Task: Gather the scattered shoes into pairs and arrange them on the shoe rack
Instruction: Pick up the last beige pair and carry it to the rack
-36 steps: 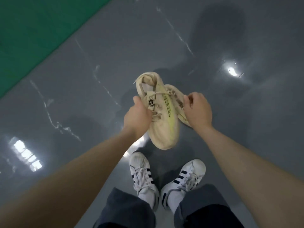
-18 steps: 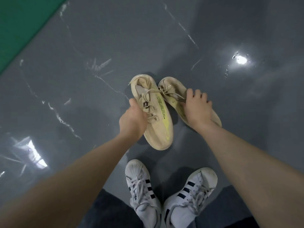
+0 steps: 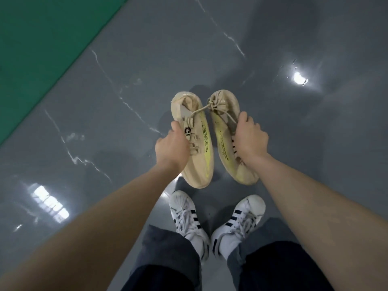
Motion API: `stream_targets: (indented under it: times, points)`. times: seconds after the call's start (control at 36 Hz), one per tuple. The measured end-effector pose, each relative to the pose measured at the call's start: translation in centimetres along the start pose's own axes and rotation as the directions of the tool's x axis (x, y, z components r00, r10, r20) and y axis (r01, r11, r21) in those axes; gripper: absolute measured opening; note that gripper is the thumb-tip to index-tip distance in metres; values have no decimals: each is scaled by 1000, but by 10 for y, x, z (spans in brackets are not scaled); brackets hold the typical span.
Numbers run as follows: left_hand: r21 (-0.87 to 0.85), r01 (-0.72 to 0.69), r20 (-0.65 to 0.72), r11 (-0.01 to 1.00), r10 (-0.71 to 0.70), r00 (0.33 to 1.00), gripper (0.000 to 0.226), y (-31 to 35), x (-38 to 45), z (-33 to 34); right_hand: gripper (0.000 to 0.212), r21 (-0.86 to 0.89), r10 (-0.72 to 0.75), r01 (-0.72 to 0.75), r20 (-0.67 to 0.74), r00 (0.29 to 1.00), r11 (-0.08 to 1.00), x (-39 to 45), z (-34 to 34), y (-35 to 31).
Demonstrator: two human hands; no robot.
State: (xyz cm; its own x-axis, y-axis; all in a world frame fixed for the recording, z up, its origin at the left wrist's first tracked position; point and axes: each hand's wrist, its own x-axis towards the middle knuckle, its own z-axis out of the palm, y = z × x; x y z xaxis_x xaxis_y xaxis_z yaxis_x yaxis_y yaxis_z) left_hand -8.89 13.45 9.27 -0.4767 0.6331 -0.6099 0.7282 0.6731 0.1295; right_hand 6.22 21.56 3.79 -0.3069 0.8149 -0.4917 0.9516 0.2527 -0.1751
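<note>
Two beige sneakers are held side by side above a grey floor.

The left hand (image 3: 172, 147) is curled round the left beige sneaker (image 3: 198, 143) at its lacing, and the right hand (image 3: 249, 139) is clamped over the outer edge of the right beige sneaker (image 3: 224, 141). Both shoes are kept just apart, heels far and toes near, with a lace (image 3: 210, 107) strung between their collars. Each shoe is marked by a yellow-green stripe with small dark print; a dark badge is seen on the left tongue. Part of the right shoe is hidden by the hand. Below, near the camera, white striped trainers (image 3: 189, 219) and dark trouser legs (image 3: 168, 259) are seen on the glossy floor (image 3: 126, 80); a green mat (image 3: 42, 38) lies far left.
</note>
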Motion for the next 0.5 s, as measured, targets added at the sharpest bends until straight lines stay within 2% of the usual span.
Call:
stream_targets:
  times: [0.25,0.5]
  points:
    - [129,-112,-127,985,129,984,20,47,-60,-122,24,133,76,-74,-9,997,988,-58,-153,-12]
    - [189,-217,-186,958,252,950,24,100,-132,-238,15,289,216,-193,-49,975,938,-130,-299,-7]
